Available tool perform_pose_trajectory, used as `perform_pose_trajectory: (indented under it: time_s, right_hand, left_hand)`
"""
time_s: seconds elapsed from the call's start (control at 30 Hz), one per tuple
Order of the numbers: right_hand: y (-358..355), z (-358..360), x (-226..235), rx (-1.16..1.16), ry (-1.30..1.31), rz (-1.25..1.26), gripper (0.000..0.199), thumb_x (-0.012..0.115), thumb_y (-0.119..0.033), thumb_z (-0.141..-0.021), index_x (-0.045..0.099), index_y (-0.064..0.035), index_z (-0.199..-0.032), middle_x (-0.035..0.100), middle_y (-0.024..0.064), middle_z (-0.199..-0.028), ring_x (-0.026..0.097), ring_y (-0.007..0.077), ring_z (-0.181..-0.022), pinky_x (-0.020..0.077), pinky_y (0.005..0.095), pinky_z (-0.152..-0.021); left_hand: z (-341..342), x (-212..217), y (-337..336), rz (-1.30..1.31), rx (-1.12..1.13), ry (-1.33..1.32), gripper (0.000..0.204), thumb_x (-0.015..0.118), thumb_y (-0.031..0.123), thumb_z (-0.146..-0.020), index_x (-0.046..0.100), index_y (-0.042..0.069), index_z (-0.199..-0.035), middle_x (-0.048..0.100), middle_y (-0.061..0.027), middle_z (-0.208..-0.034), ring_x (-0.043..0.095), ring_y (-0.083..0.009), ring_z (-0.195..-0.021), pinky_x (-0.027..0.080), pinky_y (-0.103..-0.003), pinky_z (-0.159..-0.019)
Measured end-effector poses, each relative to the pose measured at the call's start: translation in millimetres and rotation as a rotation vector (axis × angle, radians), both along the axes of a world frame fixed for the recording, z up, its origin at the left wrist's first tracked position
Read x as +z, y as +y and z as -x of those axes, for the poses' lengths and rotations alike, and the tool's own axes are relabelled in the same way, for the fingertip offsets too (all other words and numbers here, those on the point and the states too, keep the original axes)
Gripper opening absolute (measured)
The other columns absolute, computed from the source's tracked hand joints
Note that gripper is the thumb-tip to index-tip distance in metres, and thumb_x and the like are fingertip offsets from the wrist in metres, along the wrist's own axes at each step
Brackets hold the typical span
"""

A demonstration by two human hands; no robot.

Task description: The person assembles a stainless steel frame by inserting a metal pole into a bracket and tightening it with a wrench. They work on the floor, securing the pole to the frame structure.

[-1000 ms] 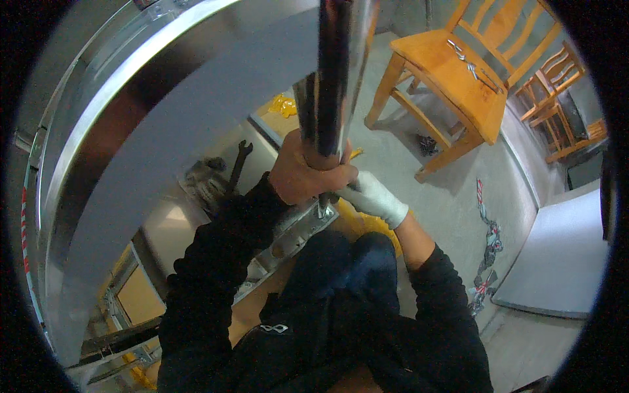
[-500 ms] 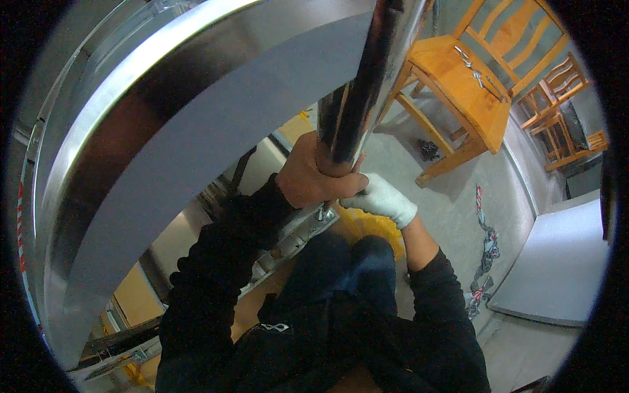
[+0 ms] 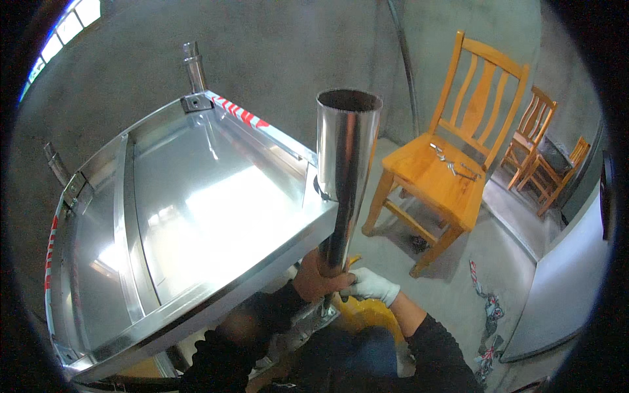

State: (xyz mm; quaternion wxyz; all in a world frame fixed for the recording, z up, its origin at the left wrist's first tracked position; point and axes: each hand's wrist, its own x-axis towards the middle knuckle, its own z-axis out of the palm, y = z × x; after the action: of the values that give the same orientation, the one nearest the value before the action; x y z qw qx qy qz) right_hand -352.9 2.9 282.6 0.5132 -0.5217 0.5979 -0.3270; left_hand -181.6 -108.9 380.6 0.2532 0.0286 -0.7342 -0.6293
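A thick, shiny steel tube point(image 3: 347, 150) stands nearly upright at the near right corner of a stainless steel panel frame point(image 3: 216, 190), its open top end facing up. Low on the tube, my bare left hand point(image 3: 319, 278) is wrapped round it, thumb across the front. Right beside it is my right hand point(image 3: 373, 287) in a white glove, its fingers curled in against the left thumb and partly hidden. What the gloved fingers hold cannot be made out. Below both hands a thinner metal rod point(image 3: 326, 304) shows.
Shorter metal legs point(image 3: 194, 69) rise from the frame's far corners. A wooden chair point(image 3: 426, 170) with metal tools point(image 3: 452, 164) on its seat stands to the right. Crumpled red-and-white tape point(image 3: 488, 308) lies on the floor near a pale panel point(image 3: 557, 281). Something yellow point(image 3: 373, 314) is below my hands.
The view has tilted up, so the frame's top and the tube's open end now show. My hands sit lower in the picture, with the left still round the tube and the right beside it.
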Motion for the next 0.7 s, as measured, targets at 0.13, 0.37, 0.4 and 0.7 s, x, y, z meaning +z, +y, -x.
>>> perform_pose_trajectory:
  time_s: [0.13,0.37,0.4,0.7]
  right_hand:
    - [-5.4,-7.1,4.1,0.021,0.011,0.045,0.026,0.063,-0.020,-0.083,0.063,-0.0073,-0.105,0.056,-0.0043,-0.070,0.044,0.0049,-0.055,0.0374,0.0213,-0.050]
    - [-16.0,-8.2,18.7,0.064,0.135,-0.034,0.023,0.064,-0.022,-0.080,0.063,-0.0069,-0.098,0.063,0.0019,-0.079,0.054,0.0088,-0.060,0.0450,0.0240,-0.052]
    - [-15.0,0.2,10.1,0.070,0.141,0.023,0.024,0.065,-0.021,-0.080,0.063,-0.0065,-0.099,0.063,0.0021,-0.080,0.054,0.0082,-0.061,0.0451,0.0238,-0.052]
    - [-8.1,-14.1,17.1,-0.052,-0.009,-0.025,0.016,0.067,-0.017,-0.077,0.061,-0.0048,-0.084,0.057,-0.0002,-0.067,0.050,0.0073,-0.056,0.0412,0.0220,-0.048]
  left_hand:
    - [-9.5,12.8,11.3,-0.193,0.015,0.000,0.037,0.074,0.011,-0.068,0.050,0.006,-0.096,0.053,-0.0049,-0.086,0.054,-0.0159,-0.078,0.046,-0.034,-0.067]
    - [-54.2,-30.7,2.9,-0.079,0.507,-0.318,0.031,0.065,0.023,-0.081,0.050,0.006,-0.102,0.055,-0.0069,-0.089,0.057,-0.0197,-0.085,0.046,-0.037,-0.075]
    - [-56.3,-44.1,-3.2,-0.053,0.486,-0.389,0.030,0.062,0.024,-0.083,0.052,0.005,-0.104,0.056,-0.0090,-0.092,0.058,-0.0209,-0.087,0.046,-0.038,-0.075]
    - [-67.3,-81.8,0.5,-0.089,0.237,-0.639,0.034,0.058,0.027,-0.085,0.059,-0.001,-0.105,0.063,-0.0149,-0.093,0.061,-0.0237,-0.084,0.047,-0.038,-0.077]
